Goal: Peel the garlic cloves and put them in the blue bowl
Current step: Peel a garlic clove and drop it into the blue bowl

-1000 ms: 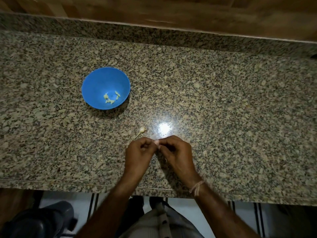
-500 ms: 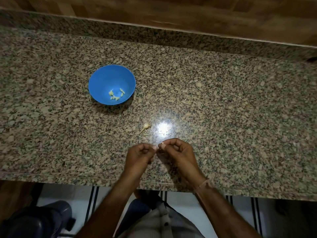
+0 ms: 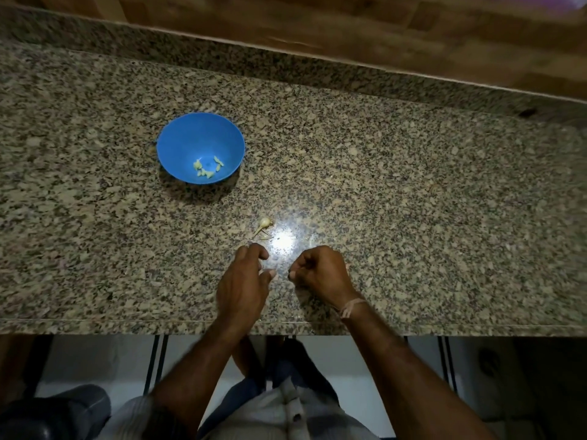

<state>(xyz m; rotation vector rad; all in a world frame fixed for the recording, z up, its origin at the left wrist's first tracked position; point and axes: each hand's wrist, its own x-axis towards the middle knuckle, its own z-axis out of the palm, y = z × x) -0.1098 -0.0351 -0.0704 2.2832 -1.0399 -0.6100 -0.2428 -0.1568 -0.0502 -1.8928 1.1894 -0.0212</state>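
One blue bowl (image 3: 190,138) stands on one granite countertop (image 3: 413,201). Inside the bowl lie pale peeled garlic pieces (image 3: 208,169), about five or six; they bunch too closely for a sure count. Nearer the person than the bowl, off to its right, lies one unpeeled garlic piece (image 3: 265,222) with a thin stalk, and two or three skin scraps (image 3: 265,237) lie just beside it. Beyond these from the bowl are two hands: one left hand (image 3: 244,281) and one right hand (image 3: 320,271). One thread band (image 3: 351,308) circles the right wrist.
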